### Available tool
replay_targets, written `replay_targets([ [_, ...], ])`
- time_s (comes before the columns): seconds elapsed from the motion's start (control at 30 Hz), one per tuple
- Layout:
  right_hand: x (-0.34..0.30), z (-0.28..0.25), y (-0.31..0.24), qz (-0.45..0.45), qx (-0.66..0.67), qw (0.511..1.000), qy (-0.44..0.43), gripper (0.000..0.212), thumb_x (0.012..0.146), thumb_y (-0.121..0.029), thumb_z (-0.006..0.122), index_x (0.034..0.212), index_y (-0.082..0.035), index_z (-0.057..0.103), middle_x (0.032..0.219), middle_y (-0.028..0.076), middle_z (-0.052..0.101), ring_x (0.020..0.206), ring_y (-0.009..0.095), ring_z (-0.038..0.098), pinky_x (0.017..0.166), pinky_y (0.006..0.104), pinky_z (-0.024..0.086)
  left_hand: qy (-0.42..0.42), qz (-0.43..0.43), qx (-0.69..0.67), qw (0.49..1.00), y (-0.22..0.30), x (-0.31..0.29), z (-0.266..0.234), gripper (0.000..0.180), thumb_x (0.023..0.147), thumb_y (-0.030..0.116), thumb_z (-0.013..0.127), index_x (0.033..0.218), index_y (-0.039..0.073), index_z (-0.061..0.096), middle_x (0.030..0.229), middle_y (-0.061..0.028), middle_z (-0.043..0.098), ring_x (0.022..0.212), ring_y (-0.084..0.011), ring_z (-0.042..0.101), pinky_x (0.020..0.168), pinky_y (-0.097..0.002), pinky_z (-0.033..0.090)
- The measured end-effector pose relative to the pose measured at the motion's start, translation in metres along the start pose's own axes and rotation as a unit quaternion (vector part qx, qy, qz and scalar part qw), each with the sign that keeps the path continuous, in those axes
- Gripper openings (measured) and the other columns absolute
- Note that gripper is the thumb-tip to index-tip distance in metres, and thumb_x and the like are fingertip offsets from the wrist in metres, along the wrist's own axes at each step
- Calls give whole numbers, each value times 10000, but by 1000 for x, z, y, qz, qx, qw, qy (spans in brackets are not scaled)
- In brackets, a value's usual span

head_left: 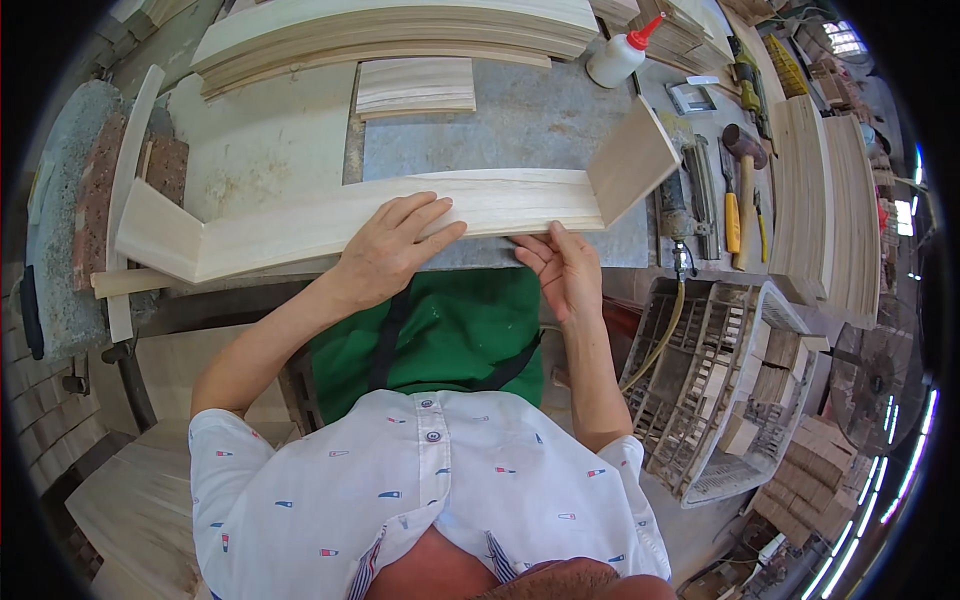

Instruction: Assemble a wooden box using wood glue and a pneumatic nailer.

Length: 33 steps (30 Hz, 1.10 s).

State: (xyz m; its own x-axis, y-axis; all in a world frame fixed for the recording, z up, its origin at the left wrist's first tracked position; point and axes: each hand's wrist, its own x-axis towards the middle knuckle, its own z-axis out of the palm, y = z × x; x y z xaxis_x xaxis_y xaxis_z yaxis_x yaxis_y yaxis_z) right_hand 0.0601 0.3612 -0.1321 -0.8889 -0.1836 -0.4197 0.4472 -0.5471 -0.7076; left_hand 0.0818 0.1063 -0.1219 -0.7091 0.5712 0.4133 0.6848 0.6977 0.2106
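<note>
A long pale wooden board [490,197] lies across the bench before me, with a short upright board at each end: the left end piece [160,232] and the right end piece [634,160]. Together they make a shallow U-shaped frame. My left hand [388,245] rests on the board's middle, fingers stretched flat over its upper face, thumb pointing right along the near edge. At the near edge further right, my right hand [566,268] is turned partly palm up. Its thumb touches the edge and its fingers curl below, holding the board.
Stacked long boards [400,40] and a small board pile [416,85] lie behind the frame. A white glue bottle [617,60] with a red tip stands back right. A nail gun [677,205], mallet [745,147] and yellow-handled chisel [732,222] lie right. Below is a crate [690,480] holding wood blocks.
</note>
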Motion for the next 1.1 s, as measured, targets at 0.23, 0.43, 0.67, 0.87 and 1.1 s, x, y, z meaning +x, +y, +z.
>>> replay_targets([
  [0.23,-7,-16,-2,91,-136,987,-7,291,964,-193,459,1019,81,538,912,215,656,785,252,679,626,296,565,-89,-108,15,990,-26,-24,-17,692,664,311,760,1273,107,501,1337,-179,394,1247,-367,353,1017,-467,311],
  [0.43,-10,-9,-1,84,-226,970,-35,259,939,-175,502,1044,56,551,891,174,664,748,220,671,642,284,545,-99,-106,-11,989,-43,-29,-19,690,692,371,734,1281,106,491,1324,-193,394,1199,-378,369,1007,-465,311],
  [0.67,-35,-23,-4,39,-292,955,-39,238,829,42,556,1061,23,605,920,85,629,816,136,606,733,248,493,-105,-87,-43,990,-54,-22,-28,661,706,382,711,1266,102,498,1310,-192,402,1195,-367,372,1009,-462,312],
  [0.87,-57,-35,-11,-50,-403,912,-62,214,778,78,580,964,1,653,884,20,591,751,83,544,675,200,441,-114,-116,-41,986,-54,-29,-31,702,709,392,707,1295,88,470,1322,-195,395,1221,-373,357,1034,-462,302],
  [1.1,-56,-43,-24,67,-345,936,26,106,877,-69,598,919,14,648,675,46,610,508,72,517,479,200,419,-61,-128,-28,990,-68,-2,-38,659,737,372,703,1282,75,485,1327,-186,414,1215,-359,381,1022,-446,313],
])
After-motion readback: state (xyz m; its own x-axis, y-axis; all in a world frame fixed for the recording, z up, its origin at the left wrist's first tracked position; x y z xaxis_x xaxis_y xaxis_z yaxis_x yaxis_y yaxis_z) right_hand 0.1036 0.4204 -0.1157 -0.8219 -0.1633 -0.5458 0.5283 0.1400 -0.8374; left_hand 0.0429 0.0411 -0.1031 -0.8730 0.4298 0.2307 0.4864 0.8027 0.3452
